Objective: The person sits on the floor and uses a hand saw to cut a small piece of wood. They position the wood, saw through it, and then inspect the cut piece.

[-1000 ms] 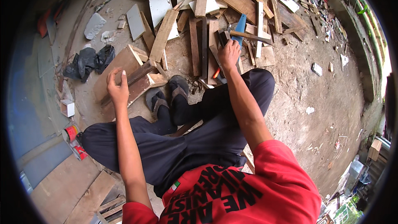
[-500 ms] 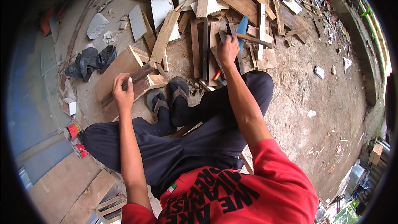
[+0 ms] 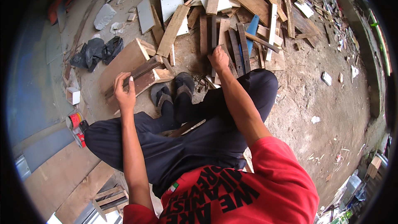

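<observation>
My left hand (image 3: 124, 93) curls over a dark wooden strip (image 3: 143, 71), thumb on one side and fingers on the other. That strip lies along a box-like piece of nailed boards (image 3: 126, 66) on the ground left of my feet. Ahead of my right knee, my right hand (image 3: 219, 60) is closed around the near part of a narrow dark wood strip (image 3: 214, 31), its fingertips partly hidden. To its right lie more dark strips (image 3: 243, 43), a blue handsaw blade (image 3: 251, 29) and a brown stick (image 3: 263, 42).
Scrap boards (image 3: 248, 2) pile up ahead. A black plastic bag (image 3: 94, 53) and a pale stone chunk (image 3: 104, 16) lie to the left, with red cans (image 3: 76, 121) by my left knee. Dirt floor (image 3: 306, 103) spreads right, toward a low concrete ledge (image 3: 369, 54).
My right hand has left the stick's end and come down and left onto the narrow dark strip. My left hand stays at the strip on the box. The whole view has shifted slightly.
</observation>
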Action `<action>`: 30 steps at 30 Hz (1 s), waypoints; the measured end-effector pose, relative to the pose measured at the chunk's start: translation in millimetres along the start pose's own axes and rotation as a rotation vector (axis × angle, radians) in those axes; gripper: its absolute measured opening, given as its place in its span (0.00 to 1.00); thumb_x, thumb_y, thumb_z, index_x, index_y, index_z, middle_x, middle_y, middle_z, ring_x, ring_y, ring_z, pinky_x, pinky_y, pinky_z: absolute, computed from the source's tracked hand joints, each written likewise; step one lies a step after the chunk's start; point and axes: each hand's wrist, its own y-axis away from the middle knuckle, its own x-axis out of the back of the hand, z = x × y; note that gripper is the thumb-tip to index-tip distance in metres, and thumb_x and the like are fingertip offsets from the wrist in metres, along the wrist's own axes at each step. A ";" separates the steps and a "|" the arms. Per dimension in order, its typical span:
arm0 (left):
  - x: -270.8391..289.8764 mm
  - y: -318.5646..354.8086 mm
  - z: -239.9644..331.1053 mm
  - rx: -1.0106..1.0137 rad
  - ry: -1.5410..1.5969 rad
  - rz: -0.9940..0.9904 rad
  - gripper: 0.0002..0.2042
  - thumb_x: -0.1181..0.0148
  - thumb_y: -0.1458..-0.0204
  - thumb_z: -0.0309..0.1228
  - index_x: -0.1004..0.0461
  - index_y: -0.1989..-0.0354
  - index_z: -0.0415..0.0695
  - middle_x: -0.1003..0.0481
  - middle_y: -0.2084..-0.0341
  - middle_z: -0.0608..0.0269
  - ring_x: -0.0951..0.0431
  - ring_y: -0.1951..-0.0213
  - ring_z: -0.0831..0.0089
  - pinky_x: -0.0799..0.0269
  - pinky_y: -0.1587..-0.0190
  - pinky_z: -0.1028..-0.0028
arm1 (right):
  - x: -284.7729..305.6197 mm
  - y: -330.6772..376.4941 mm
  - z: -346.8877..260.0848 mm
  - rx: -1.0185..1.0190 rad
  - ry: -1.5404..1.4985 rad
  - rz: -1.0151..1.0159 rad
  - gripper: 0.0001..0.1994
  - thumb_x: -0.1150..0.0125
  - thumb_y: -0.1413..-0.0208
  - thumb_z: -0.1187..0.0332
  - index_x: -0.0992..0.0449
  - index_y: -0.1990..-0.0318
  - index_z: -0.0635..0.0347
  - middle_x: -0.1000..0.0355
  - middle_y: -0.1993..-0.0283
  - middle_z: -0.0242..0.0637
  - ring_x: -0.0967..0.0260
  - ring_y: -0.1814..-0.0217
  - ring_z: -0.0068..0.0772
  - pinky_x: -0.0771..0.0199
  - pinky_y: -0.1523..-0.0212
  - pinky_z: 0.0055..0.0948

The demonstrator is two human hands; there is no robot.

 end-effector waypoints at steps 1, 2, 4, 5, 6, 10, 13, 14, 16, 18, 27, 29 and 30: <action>-2.3 -0.3 0.9 -0.001 0.005 -0.004 0.08 0.42 0.48 0.22 0.24 0.60 0.36 0.24 0.59 0.54 0.25 0.51 0.56 0.33 0.45 0.62 | 6.3 2.1 3.0 0.061 -0.060 0.076 0.15 0.41 0.46 0.64 0.33 0.57 0.64 0.24 0.59 0.54 0.24 0.56 0.55 0.23 0.56 0.43; -5.1 -0.6 1.7 -0.006 0.009 -0.011 0.08 0.42 0.47 0.21 0.24 0.59 0.35 0.23 0.58 0.54 0.25 0.51 0.60 0.33 0.45 0.66 | 8.5 -3.5 2.8 0.130 -0.167 0.281 0.18 0.38 0.48 0.64 0.33 0.54 0.63 0.27 0.57 0.54 0.28 0.54 0.55 0.26 0.53 0.44; -12.6 -1.8 7.6 -0.040 0.030 -0.029 0.08 0.42 0.49 0.21 0.25 0.60 0.36 0.24 0.58 0.54 0.25 0.51 0.57 0.33 0.45 0.63 | 28.0 -18.2 3.1 0.121 -0.199 0.485 0.17 0.40 0.47 0.64 0.32 0.54 0.64 0.30 0.57 0.51 0.31 0.54 0.54 0.30 0.55 0.46; -15.5 -2.9 9.8 -0.056 0.037 -0.036 0.08 0.43 0.49 0.20 0.25 0.60 0.36 0.24 0.58 0.54 0.25 0.51 0.56 0.33 0.45 0.61 | 37.9 -26.4 5.7 0.117 -0.201 0.592 0.17 0.40 0.47 0.64 0.32 0.54 0.64 0.31 0.58 0.50 0.32 0.54 0.54 0.32 0.56 0.47; -18.5 -5.4 11.6 -0.078 0.046 -0.057 0.08 0.43 0.50 0.20 0.25 0.60 0.36 0.24 0.58 0.54 0.26 0.50 0.56 0.33 0.45 0.61 | 44.0 -33.2 13.6 0.007 -0.141 0.698 0.17 0.40 0.47 0.64 0.32 0.55 0.65 0.33 0.57 0.51 0.34 0.53 0.55 0.33 0.56 0.48; -35.1 -12.9 20.4 -0.116 0.082 -0.093 0.08 0.43 0.49 0.20 0.25 0.60 0.36 0.24 0.58 0.54 0.26 0.50 0.55 0.33 0.45 0.61 | 54.9 -46.5 69.9 -0.666 -0.240 0.614 0.17 0.43 0.48 0.65 0.30 0.55 0.70 0.31 0.51 0.56 0.32 0.46 0.58 0.33 0.45 0.47; -38.6 -18.5 24.5 -0.173 0.055 -0.098 0.08 0.43 0.49 0.20 0.25 0.60 0.36 0.24 0.58 0.54 0.26 0.50 0.55 0.33 0.45 0.61 | 47.0 -52.4 104.0 -0.925 -0.374 0.357 0.18 0.44 0.46 0.63 0.28 0.52 0.68 0.29 0.49 0.56 0.31 0.43 0.56 0.35 0.41 0.49; -37.5 -21.7 24.2 -0.166 0.066 -0.091 0.08 0.43 0.49 0.20 0.25 0.60 0.36 0.24 0.59 0.53 0.26 0.50 0.55 0.33 0.45 0.61 | 45.6 -56.1 107.0 -0.940 -0.401 0.357 0.19 0.45 0.46 0.62 0.28 0.51 0.67 0.29 0.48 0.56 0.31 0.43 0.55 0.37 0.40 0.50; -30.1 -22.8 23.9 -0.141 0.076 -0.082 0.08 0.42 0.48 0.21 0.25 0.60 0.36 0.24 0.59 0.53 0.26 0.51 0.56 0.33 0.45 0.62 | 38.2 -56.8 109.9 -0.972 -0.451 0.341 0.20 0.46 0.45 0.61 0.27 0.50 0.65 0.28 0.46 0.54 0.31 0.41 0.53 0.39 0.38 0.52; -27.7 -23.5 26.3 -0.125 0.079 -0.067 0.08 0.42 0.48 0.21 0.25 0.60 0.36 0.24 0.58 0.53 0.26 0.51 0.57 0.33 0.45 0.62 | 32.7 -66.8 128.2 -0.991 -0.459 0.276 0.20 0.47 0.45 0.60 0.27 0.49 0.64 0.29 0.44 0.52 0.31 0.40 0.51 0.41 0.37 0.54; -25.7 -23.5 29.3 -0.021 0.212 -0.014 0.09 0.41 0.46 0.25 0.25 0.59 0.36 0.24 0.57 0.55 0.25 0.51 0.62 0.33 0.45 0.66 | 37.9 -52.4 144.4 -0.810 -0.740 0.345 0.20 0.25 0.58 0.62 0.20 0.66 0.72 0.23 0.67 0.44 0.25 0.65 0.38 0.28 0.58 0.34; -37.5 -31.1 38.7 -0.083 0.238 -0.007 0.08 0.41 0.46 0.25 0.24 0.59 0.36 0.24 0.58 0.56 0.25 0.51 0.62 0.33 0.45 0.66 | 50.9 -44.0 166.9 -0.771 -0.686 0.422 0.20 0.23 0.58 0.62 0.19 0.64 0.70 0.21 0.65 0.43 0.24 0.63 0.36 0.27 0.57 0.34; -37.8 -32.8 41.0 -0.077 0.248 -0.002 0.08 0.41 0.46 0.24 0.24 0.59 0.37 0.24 0.58 0.56 0.25 0.52 0.62 0.33 0.45 0.66 | 56.1 -38.2 158.9 -0.741 -0.649 0.448 0.20 0.23 0.58 0.61 0.19 0.64 0.69 0.21 0.65 0.43 0.24 0.63 0.36 0.27 0.57 0.34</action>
